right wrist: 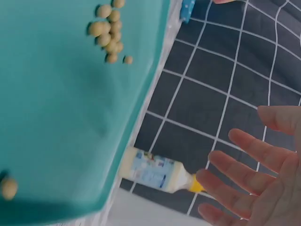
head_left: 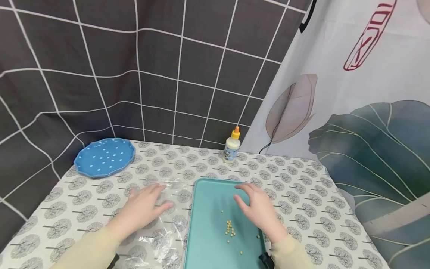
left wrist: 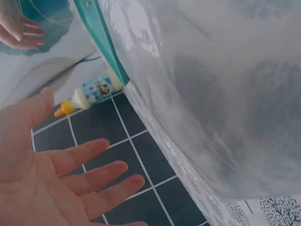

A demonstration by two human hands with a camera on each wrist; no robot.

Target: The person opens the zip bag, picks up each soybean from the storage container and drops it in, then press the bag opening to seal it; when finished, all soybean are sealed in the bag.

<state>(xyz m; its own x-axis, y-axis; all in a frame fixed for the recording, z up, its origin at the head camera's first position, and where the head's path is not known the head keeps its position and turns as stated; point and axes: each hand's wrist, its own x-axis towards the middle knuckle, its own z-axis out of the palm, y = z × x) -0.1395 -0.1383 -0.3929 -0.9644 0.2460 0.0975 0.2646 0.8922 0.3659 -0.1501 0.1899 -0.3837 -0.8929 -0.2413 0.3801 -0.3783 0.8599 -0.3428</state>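
My left hand (head_left: 142,207) hovers over a clear plastic sheet or bag (head_left: 161,239), its fingers loosely spread and holding nothing. Past those fingers, the left wrist view shows the crinkled plastic (left wrist: 169,155) and one corner of a teal tray (left wrist: 106,35). Over the tray's right side is my right hand (head_left: 260,209), fingers relaxed and apart, with nothing in them. Several small round tan beans (head_left: 229,228) lie on the teal tray (head_left: 208,209), most in a loose cluster. A few lie singly, one of them a bean (right wrist: 8,187) near the tray's edge in the right wrist view.
A white glue-like bottle (head_left: 231,147) with a yellow and orange cap stands behind the tray. At the back left lies a blue plate (head_left: 105,157) with white dots. A tree-patterned cloth (head_left: 309,209) covers the table, and a dark gridded curtain (head_left: 158,89) hangs behind.
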